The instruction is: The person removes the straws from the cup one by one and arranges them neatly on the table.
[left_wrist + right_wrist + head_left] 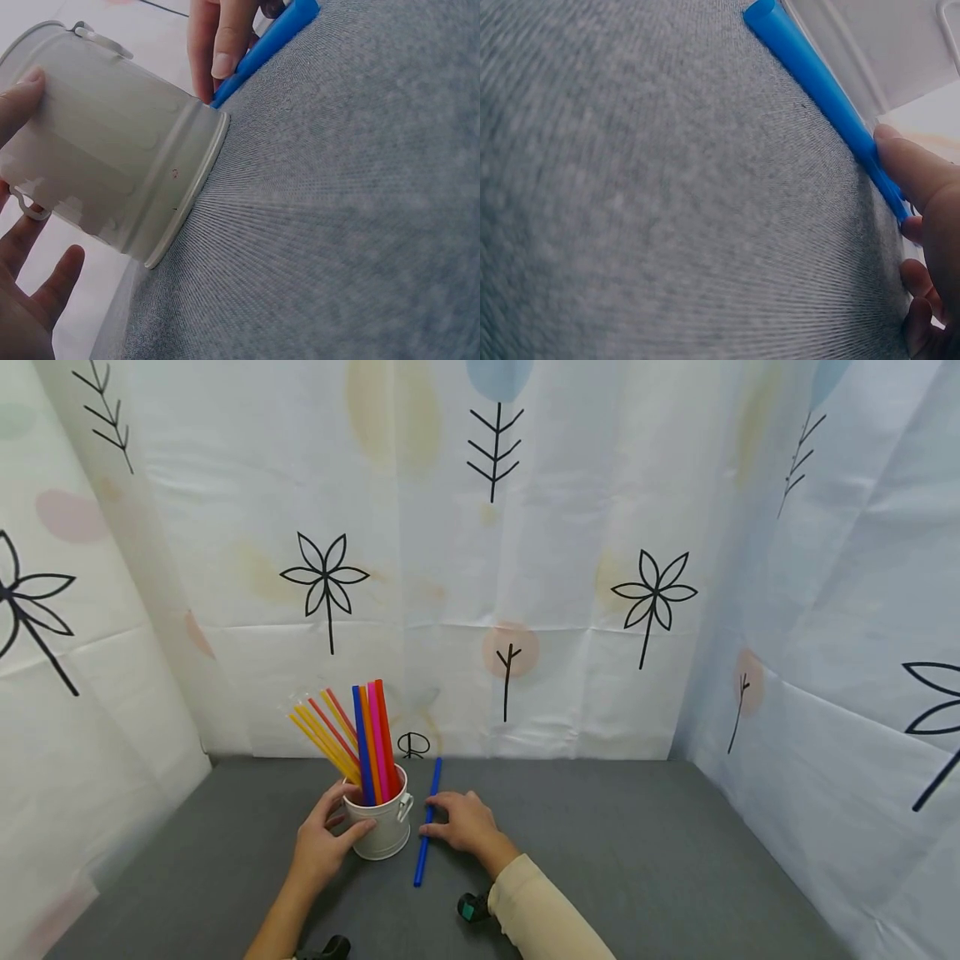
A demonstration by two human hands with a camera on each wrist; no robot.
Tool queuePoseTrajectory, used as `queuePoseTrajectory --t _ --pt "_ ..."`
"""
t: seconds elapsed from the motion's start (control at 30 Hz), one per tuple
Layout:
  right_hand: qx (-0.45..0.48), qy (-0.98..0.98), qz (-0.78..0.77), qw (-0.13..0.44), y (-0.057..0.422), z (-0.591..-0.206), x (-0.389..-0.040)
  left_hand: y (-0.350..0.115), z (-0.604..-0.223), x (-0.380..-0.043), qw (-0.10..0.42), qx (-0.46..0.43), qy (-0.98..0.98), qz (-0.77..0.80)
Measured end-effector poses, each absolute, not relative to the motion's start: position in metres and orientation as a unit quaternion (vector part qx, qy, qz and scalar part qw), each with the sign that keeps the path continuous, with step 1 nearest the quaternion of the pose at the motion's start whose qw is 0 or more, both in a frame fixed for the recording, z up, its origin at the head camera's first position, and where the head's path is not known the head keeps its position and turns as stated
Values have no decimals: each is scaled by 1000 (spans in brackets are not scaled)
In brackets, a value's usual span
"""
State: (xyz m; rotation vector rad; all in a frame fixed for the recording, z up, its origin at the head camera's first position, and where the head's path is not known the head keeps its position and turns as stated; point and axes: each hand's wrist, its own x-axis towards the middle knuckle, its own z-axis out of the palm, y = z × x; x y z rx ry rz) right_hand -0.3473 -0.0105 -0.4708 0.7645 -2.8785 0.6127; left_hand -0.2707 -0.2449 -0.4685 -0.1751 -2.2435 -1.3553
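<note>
A small white metal bucket (382,837) stands on the grey cloth, with several coloured straws (378,743) leaning in it. My left hand (321,842) holds the bucket from its left side, thumb on the front wall and fingers round the back near the rim. One blue straw (421,864) lies on the cloth just right of the bucket, pointing away from me. My right hand (467,823) pinches that straw around its middle between thumb and fingers. Up close in the right wrist view, the thumb (911,169) presses against the straw's side.
Grey cloth (637,860) covers the table. White patterned curtains (570,568) rise behind it and along both sides. Thinner yellow and red straws (322,735), apparently in clear wrapping, fan out to the left of the bucket's thick straws. A small side handle (405,807) sticks out from the bucket.
</note>
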Motion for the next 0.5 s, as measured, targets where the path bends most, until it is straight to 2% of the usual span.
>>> queuePoseTrajectory --t 0.5 --pt "258 -941 213 55 -8 -472 -348 -245 -469 -270 250 -63 -825 -503"
